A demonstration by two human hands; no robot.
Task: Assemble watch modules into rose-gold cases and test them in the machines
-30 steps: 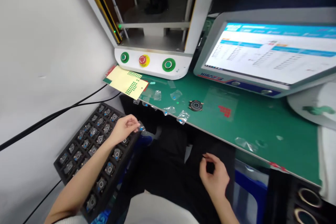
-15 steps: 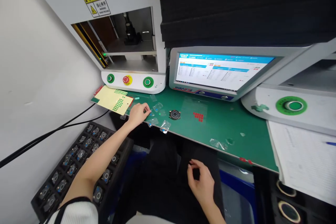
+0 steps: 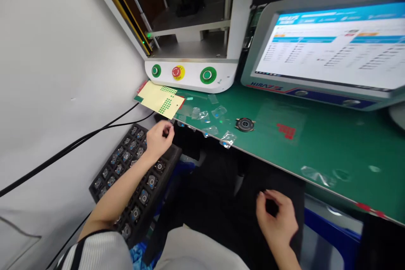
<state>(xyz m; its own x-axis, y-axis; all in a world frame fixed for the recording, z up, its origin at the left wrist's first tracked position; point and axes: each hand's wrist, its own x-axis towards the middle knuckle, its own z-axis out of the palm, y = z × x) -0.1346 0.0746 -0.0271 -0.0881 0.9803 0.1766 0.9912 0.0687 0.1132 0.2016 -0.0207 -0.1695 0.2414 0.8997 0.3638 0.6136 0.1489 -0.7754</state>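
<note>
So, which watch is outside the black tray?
The dark round one lying on the green bench, left of the red marks in the picture; the other watches in view sit in tray slots.

This is looking like an electronics workshop: a button-fronted machine (image 3: 190, 82) is standing at twelve o'clock, a monitor (image 3: 329, 50) glowing at two, a tray (image 3: 172, 157) of watch-like parts (image 3: 152, 182) lying at eight.
</note>
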